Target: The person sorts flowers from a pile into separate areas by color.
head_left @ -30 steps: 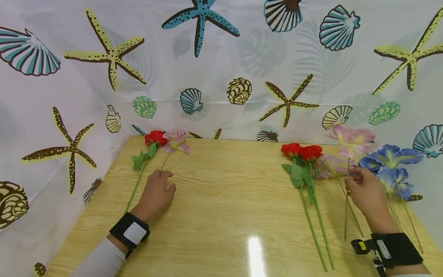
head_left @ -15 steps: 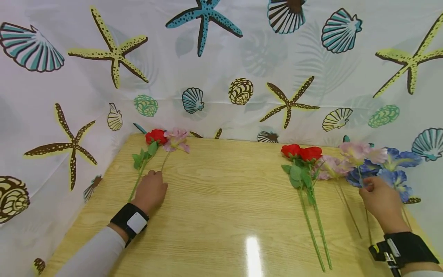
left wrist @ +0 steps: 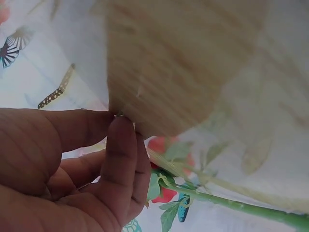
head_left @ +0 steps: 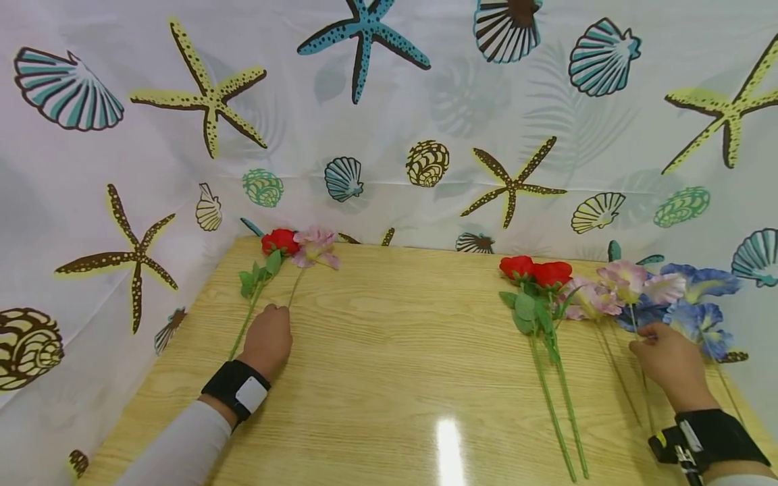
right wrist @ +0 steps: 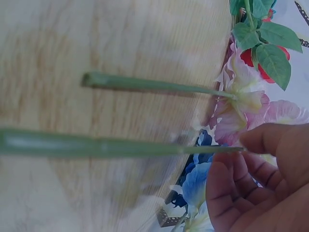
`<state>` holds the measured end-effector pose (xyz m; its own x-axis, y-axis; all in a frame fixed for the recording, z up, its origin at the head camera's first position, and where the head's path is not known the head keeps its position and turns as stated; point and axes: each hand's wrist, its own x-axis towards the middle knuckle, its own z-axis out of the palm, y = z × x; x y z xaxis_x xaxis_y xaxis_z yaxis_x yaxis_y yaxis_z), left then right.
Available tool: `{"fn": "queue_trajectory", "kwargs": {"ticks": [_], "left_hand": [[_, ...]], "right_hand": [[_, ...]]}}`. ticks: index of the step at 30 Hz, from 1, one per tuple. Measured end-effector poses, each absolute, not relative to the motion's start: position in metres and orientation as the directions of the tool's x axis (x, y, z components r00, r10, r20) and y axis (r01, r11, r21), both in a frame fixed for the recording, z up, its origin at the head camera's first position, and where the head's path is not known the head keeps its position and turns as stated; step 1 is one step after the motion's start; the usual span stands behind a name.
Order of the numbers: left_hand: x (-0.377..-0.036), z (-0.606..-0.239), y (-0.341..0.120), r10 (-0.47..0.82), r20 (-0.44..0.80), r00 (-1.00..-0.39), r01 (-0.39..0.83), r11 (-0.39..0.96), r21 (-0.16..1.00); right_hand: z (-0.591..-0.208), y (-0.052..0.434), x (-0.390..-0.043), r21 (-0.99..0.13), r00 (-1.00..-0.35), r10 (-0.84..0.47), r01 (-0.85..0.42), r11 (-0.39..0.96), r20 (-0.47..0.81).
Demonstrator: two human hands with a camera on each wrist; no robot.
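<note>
The right hand (head_left: 668,361) is pinching the stem of a pink flower (head_left: 629,280) lying at the table's (head_left: 389,351) far right, between the red roses (head_left: 537,270) and blue flowers (head_left: 699,297). The left hand (head_left: 267,337) is pinching the stem of another pink flower (head_left: 313,244) at far left, beside a red rose (head_left: 278,241)

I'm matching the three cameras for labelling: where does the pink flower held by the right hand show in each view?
Head: pink flower at right, above the right hand pinching its stem, beside the blue flowers.
Left wrist: not in view.
Right wrist: its stem crosses from the left edge to the fingertips.
Shared landmark: the wooden table.
</note>
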<state>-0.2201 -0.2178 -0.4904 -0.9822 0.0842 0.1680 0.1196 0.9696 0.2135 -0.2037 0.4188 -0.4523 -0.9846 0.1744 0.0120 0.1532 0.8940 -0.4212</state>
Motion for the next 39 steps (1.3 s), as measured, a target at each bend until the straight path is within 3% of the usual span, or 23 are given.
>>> {"fn": "queue_trajectory", "kwargs": {"ticks": [6, 11, 16, 27, 39], "left_hand": [[-0.223, -0.485, -0.223, 0.077, 0.179, -0.981, 0.125, 0.952, 0.280], [-0.228, -0.485, -0.225, 0.011, 0.054, -0.998, 0.036, 0.881, 0.472], [-0.223, -0.488, -0.223, -0.017, 0.000, -1.000, -0.014, 0.842, 0.539], [-0.211, -0.484, -0.179, -0.021, 0.039, -0.999, 0.016, 0.651, 0.759], [-0.193, -0.486, -0.108, 0.084, 0.097, -0.992, 0.126, 0.503, 0.855]], "right_hand": [[-0.451, 0.422, -0.202, -0.447, -0.979, 0.204, 0.178, 0.877, 0.010], [-0.450, 0.427, -0.192, -0.502, -0.957, 0.288, 0.261, 0.824, -0.024], [-0.453, 0.423, -0.180, -0.541, -0.946, 0.325, 0.280, 0.793, -0.013], [-0.443, 0.373, -0.175, -0.639, -0.918, 0.336, 0.132, 0.758, 0.209], [-0.447, 0.306, -0.178, -0.758, -0.950, 0.216, -0.032, 0.651, 0.225]]}}
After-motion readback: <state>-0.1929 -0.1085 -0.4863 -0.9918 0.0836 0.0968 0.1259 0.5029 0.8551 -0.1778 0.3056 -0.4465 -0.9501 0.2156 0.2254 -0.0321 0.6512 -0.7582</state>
